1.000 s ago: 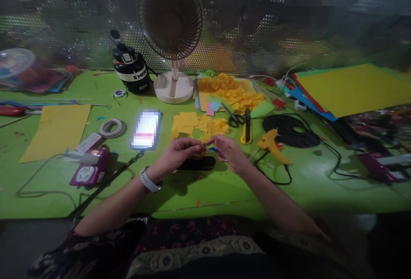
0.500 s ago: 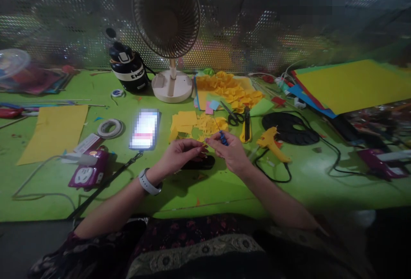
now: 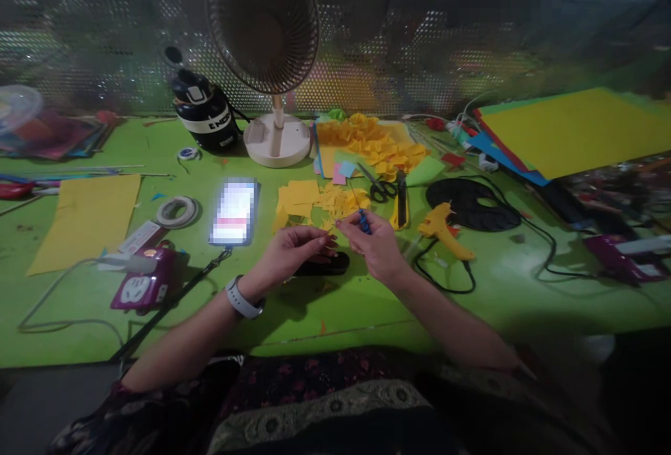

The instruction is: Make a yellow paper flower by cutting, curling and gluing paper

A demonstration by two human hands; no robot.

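My right hand [image 3: 381,248] is closed around a thin-shafted tool with a blue handle [image 3: 363,221]. Its slim shaft points up and away, toward the paper scraps. Close by on the left, my left hand [image 3: 293,251] has thumb and fingers pinched together; whatever sits between the tips is too small to make out. Both sets of fingertips nearly meet above the table. Under them lies a dark oblong object [image 3: 333,265], partly covered by my left hand. Just beyond my fingers are cut yellow paper pieces [image 3: 298,193] and shredded yellow scraps [image 3: 340,200].
Scissors [image 3: 381,189], a yellow cutter [image 3: 401,203] and a yellow glue gun [image 3: 443,230] lie to the right. A lit phone [image 3: 234,212], tape roll [image 3: 177,212] and purple power socket [image 3: 144,280] are leftward. A fan [image 3: 277,140] and black bottle [image 3: 207,116] stand behind.
The view has shifted slightly. My fingertips are a little farther apart than before; the blue-handled tool stays in my right hand.
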